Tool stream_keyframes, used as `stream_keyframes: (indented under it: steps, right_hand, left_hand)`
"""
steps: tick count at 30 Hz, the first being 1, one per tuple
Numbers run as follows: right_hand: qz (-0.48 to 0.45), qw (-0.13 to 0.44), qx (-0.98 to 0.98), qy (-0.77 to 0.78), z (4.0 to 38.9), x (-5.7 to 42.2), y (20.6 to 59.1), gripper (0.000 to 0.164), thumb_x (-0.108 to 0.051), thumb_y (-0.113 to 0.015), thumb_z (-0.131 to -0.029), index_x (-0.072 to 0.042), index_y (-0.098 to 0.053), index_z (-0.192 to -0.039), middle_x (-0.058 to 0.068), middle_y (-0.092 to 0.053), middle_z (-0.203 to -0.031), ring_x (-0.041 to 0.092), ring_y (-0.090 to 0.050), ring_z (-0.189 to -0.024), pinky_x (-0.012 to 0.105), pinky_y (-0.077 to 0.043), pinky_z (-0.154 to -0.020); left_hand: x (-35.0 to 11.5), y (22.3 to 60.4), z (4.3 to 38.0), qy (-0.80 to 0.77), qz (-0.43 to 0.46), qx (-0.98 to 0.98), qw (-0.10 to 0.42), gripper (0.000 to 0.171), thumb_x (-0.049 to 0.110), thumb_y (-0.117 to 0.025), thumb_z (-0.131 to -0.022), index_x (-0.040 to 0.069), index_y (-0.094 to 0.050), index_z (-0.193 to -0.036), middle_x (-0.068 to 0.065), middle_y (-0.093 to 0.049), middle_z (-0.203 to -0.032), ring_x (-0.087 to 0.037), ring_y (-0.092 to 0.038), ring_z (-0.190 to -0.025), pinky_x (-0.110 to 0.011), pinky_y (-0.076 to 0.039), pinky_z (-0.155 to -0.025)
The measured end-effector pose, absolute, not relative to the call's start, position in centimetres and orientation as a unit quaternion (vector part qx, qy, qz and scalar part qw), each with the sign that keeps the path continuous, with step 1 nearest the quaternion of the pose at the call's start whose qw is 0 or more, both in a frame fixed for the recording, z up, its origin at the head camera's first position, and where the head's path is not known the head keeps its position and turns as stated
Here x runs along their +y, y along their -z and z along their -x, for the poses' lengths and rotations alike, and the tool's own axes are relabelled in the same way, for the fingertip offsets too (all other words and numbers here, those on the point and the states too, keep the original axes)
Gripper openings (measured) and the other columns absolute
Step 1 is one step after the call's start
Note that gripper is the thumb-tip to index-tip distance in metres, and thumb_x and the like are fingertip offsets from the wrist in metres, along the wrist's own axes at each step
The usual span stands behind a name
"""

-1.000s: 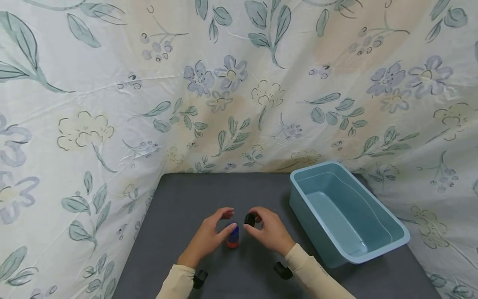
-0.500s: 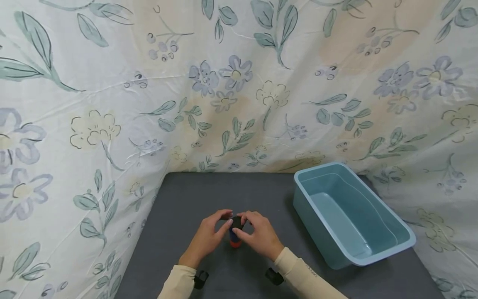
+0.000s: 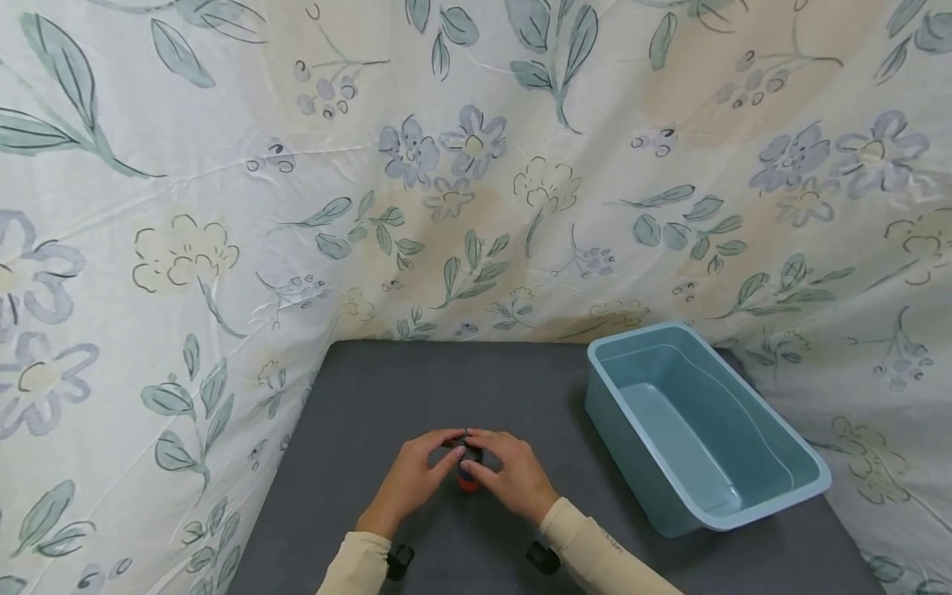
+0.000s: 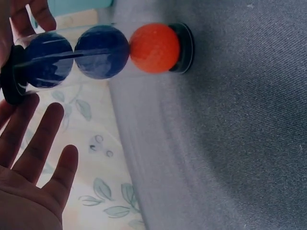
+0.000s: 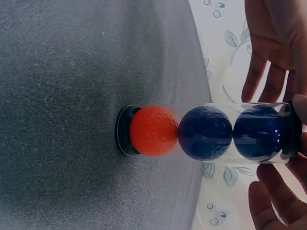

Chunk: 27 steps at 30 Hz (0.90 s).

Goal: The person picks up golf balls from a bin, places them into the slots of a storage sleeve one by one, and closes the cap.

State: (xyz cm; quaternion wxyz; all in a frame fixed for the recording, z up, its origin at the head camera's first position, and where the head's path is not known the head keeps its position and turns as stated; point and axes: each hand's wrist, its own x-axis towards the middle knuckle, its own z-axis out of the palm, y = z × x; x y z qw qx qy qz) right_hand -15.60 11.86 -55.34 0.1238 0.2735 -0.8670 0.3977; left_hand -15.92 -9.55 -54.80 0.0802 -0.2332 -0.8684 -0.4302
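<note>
A clear tube of golf balls stands upright on the dark table between my hands. Inside are an orange ball at the bottom and two dark blue balls above it. Its black base rests on the tabletop. At the upper end sits a black cap, partly covered by fingers. My left hand and right hand meet there, thumbs and fingertips pinching the cap from both sides. The other fingers spread away from the tube.
A light blue plastic bin stands at the table's right side, with nothing seen in it. The dark table backs onto a floral cloth, which also hangs along both sides.
My right hand has brought the black cap leftward onto the top of the tube. Both hands now close in around it; the left has moved slightly inward.
</note>
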Motion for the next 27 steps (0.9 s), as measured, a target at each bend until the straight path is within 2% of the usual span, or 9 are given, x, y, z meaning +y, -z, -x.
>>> stream_keyframes:
  steps: [9, 19, 27]
  right_hand:
    - [-0.291, 0.116, -0.856, -0.412, 15.3, 12.4, 55.2, 0.038, -0.027, -0.078, -0.094, -0.011, -0.074, -0.128, 0.006, -0.069, -0.138, 0.024, -0.069, -0.123, 0.040, -0.059, -0.097]
    - [-0.322, 0.134, -0.857, -0.379, 14.8, 12.5, 55.3, 0.039, -0.022, -0.073, -0.098, -0.003, -0.070, -0.132, 0.014, -0.066, -0.140, 0.027, -0.069, -0.122, 0.041, -0.059, -0.095]
    - [-0.311, 0.136, -0.859, -0.383, 14.9, 12.4, 55.4, 0.039, -0.022, -0.075, -0.096, -0.004, -0.071, -0.131, 0.011, -0.067, -0.140, 0.025, -0.069, -0.123, 0.040, -0.059, -0.097]
  left_hand:
    - [-9.6, 55.2, 15.7, 0.436, 0.248, -0.863, 0.059, 0.037, 0.029, -0.069, -0.101, 0.019, -0.068, -0.137, 0.002, -0.071, -0.132, -0.013, -0.070, -0.114, -0.041, -0.058, -0.098]
    - [-9.7, 55.4, 15.6, 0.401, 0.259, -0.876, 0.075, 0.040, 0.035, -0.070, -0.099, 0.021, -0.069, -0.137, 0.002, -0.072, -0.133, -0.016, -0.070, -0.121, -0.042, -0.057, -0.100]
    - [-9.6, 55.9, 15.8, 0.376, 0.266, -0.880, 0.119, 0.041, 0.031, -0.073, -0.097, 0.019, -0.070, -0.136, 0.001, -0.071, -0.135, -0.019, -0.070, -0.122, -0.044, -0.057, -0.099]
